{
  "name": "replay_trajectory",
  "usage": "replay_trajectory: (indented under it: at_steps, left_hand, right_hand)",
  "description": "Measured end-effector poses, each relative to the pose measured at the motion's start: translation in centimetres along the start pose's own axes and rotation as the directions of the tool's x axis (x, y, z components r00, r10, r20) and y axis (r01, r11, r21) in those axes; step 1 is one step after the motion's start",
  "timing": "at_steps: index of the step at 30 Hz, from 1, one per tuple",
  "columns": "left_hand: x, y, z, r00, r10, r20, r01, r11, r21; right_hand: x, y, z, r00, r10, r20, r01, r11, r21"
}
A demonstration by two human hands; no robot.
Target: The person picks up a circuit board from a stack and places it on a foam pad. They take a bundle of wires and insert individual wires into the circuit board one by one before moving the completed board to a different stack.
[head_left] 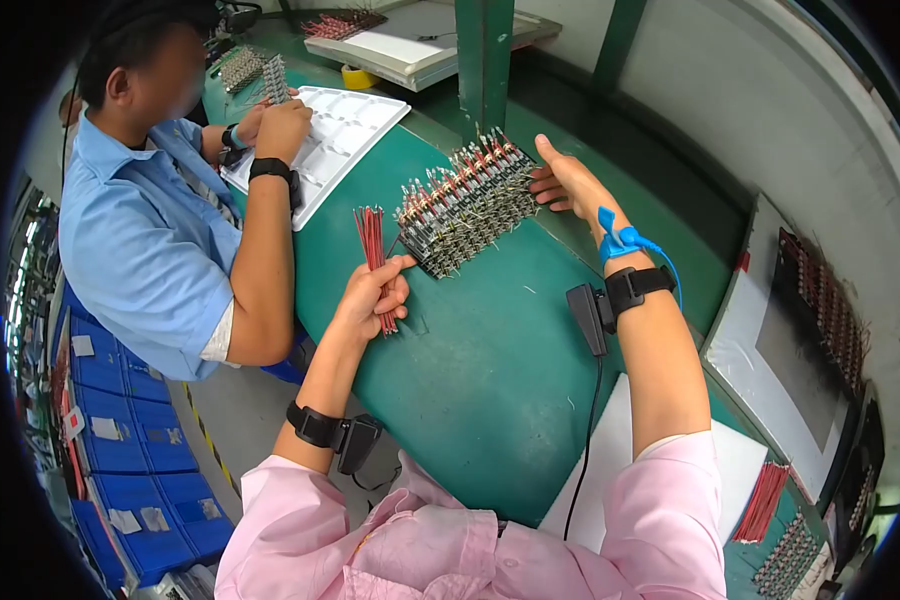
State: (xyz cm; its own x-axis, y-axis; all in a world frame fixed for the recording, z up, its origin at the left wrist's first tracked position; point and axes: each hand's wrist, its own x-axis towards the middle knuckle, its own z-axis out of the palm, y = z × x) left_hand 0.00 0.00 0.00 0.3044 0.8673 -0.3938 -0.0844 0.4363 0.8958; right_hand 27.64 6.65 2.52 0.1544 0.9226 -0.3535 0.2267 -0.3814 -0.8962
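My left hand [373, 297] is closed round a bundle of thin red wires [372, 240], which stands up above the fist and also sticks out below it. Its outstretched fingertip reaches the near left corner of a dark circuit board panel [470, 215]. Rows of small parts, red wires and pale leads crowd that panel, which sits at a slant over the green bench. At the panel's right end is my right hand [568, 185], thumb raised and apart, fingers stretched toward the edge. Whether those fingertips touch the panel I cannot tell.
A co-worker in a blue shirt [150, 230] handles parts over a white tray [345, 130] at the left. The green bench [450, 370] has a green post [483, 70] behind it. More red wires [763, 502] and a board panel [788, 560] lie at right. Blue bins [160, 500] stand lower left.
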Motion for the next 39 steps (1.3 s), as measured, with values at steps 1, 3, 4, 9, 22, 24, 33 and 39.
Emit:
replay_trajectory:
  at_steps: [1, 3, 4, 9, 22, 24, 33, 39]
  left_hand:
    - [0.0, -0.1, 0.0, 1.0, -0.004, 0.008, 0.004, 0.999, -0.033]
    - [0.0, -0.2, 0.0, 1.0, -0.011, 0.026, 0.013, 0.995, -0.098]
    - [0.0, -0.2, 0.0, 1.0, -0.012, 0.019, 0.014, 0.995, -0.1]
    - [-0.2, -0.2, -0.1, 0.999, -0.03, -0.014, 0.027, 0.985, -0.17]
    - [-0.8, -0.8, 1.2, 1.0, -0.02, 0.011, 0.023, 0.959, -0.283]
    - [-1.2, -1.2, 1.5, 0.999, -0.03, 0.032, 0.038, 0.951, -0.307]
    - [-3.9, -3.2, 4.7, 0.997, -0.046, 0.058, 0.065, 0.92, -0.386]
    - [-6.1, -3.5, 5.0, 0.995, -0.083, 0.049, 0.092, 0.973, -0.213]
  right_hand:
    - [0.0, -0.2, 0.1, 1.0, 0.008, 0.011, -0.008, 1.0, -0.013]
    - [0.0, -0.6, 0.3, 0.999, 0.027, 0.032, -0.025, 0.999, -0.04]
    - [0.0, -0.8, 0.3, 0.999, 0.027, 0.04, -0.025, 0.999, -0.041]
    - [-0.2, -1.6, 0.8, 0.997, -0.005, 0.074, 0.013, 0.995, -0.102]
    - [-0.4, -1.9, 0.6, 0.994, -0.032, 0.103, 0.043, 0.993, -0.109]
    - [-0.6, -2.0, 0.5, 0.994, -0.026, 0.109, 0.038, 0.993, -0.11]
    - [-0.1, -1.8, 0.0, 0.994, -0.025, 0.11, 0.049, 0.973, -0.225]
    - [-0.9, -2.3, 0.6, 0.968, -0.075, 0.239, 0.157, 0.924, -0.347]
